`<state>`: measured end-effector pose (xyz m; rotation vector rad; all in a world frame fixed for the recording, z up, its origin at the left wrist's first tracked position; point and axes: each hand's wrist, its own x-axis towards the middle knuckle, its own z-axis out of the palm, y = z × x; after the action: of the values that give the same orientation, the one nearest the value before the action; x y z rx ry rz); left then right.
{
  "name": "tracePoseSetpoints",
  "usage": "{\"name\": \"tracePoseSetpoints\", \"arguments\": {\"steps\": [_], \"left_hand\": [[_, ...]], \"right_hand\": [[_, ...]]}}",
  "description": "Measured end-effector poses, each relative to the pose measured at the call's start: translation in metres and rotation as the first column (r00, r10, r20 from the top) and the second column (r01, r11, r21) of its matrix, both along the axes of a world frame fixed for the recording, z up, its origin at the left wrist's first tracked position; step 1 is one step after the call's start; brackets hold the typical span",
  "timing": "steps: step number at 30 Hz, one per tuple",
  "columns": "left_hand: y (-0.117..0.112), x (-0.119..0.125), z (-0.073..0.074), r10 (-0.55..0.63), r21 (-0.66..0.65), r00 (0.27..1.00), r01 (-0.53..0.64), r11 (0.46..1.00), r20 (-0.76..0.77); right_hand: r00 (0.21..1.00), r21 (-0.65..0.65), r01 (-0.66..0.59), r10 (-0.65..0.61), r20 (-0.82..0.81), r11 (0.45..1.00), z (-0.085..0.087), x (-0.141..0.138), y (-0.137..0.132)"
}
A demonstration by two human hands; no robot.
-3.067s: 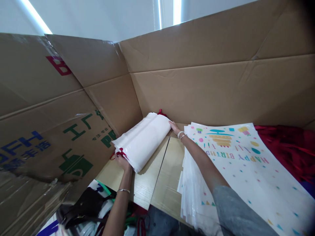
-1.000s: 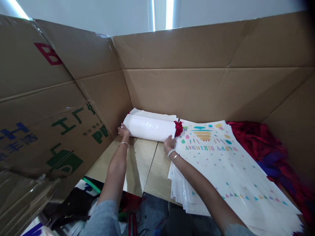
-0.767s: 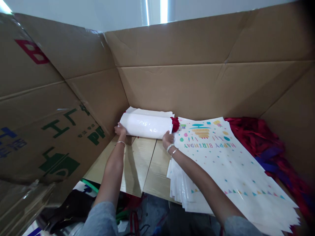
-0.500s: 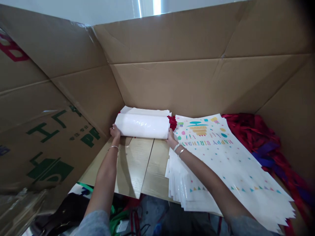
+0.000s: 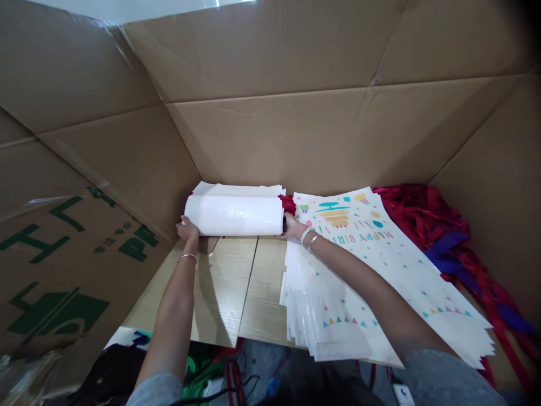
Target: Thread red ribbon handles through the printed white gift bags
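Observation:
A thick bundle of folded white plastic sheets point(image 5: 236, 217) lies at the back left of the wooden table, close to the cardboard wall. My left hand point(image 5: 187, 228) grips its left end, fingers partly hidden at the lower corner. At the opposite end, my right hand point(image 5: 291, 226) is closed on the lower corner, its fingertips partly out of sight. Red fabric strips point(image 5: 288, 204) stick out of the bundle just above that hand. Beside my right forearm, a fanned stack of white sheets printed with HAPPY BIRTHDAY point(image 5: 350, 270) lies flat, partly under the arm.
Tall cardboard walls point(image 5: 274, 135) enclose the table's back and sides. Red fabric strips point(image 5: 422, 214) with some purple ones point(image 5: 448, 248) are heaped on the right. The wooden tabletop point(image 5: 220, 287) shows between my arms. Below its front edge are a dark bag point(image 5: 110, 372) and green material point(image 5: 203, 366).
The view has tilted down and turned a little, so the scene sits differently in the picture. Both hands remain on the ends of the bundle, which has not visibly moved on the table.

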<state>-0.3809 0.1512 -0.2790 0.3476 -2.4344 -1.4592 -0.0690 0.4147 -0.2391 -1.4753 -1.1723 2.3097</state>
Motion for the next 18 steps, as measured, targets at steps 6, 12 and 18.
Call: {"name": "tracePoseSetpoints", "arguments": {"steps": [6, 12, 18], "left_hand": [[0.002, -0.008, 0.007, -0.001, -0.037, 0.997, 0.004, 0.999, 0.078], [0.001, -0.008, 0.007, 0.008, -0.031, 0.998, -0.007, 0.999, 0.059], [0.003, -0.006, 0.006, 0.020, 0.002, 0.999, -0.020, 1.000, 0.049]], "right_hand": [[0.996, -0.070, -0.023, 0.017, -0.088, 0.997, 0.004, 0.013, 0.002], [0.985, -0.137, -0.048, 0.024, -0.172, 0.989, -0.003, 0.020, 0.004], [0.986, -0.007, -0.021, 0.019, -0.165, 1.000, -0.012, 0.009, 0.002]]}}
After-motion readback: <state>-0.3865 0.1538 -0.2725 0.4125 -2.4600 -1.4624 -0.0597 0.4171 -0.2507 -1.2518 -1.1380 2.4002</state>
